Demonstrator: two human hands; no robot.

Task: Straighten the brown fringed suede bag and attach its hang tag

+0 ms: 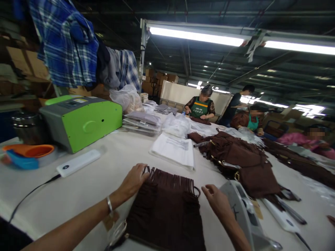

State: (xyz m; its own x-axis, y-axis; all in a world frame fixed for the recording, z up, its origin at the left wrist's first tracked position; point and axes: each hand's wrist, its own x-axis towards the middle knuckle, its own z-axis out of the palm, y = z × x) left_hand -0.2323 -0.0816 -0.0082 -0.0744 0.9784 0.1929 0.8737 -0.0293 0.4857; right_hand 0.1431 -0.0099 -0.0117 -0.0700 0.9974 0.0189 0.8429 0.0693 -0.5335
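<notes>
Pinching fringe (172, 179) at the upper left corner, the left hand (135, 179) holds a dark brown fringed bag (167, 216) lying at the lower centre of the frame. The right hand (216, 199), loosely open with fingers half curled, is just beside its right edge, near a grey device (242, 212) at lower right.

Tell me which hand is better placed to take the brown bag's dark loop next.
Probably the right hand: it looks empty and is just beside the dark loop, while the left hand is at the opposite corner of the brown bag, by the fringe.
</notes>
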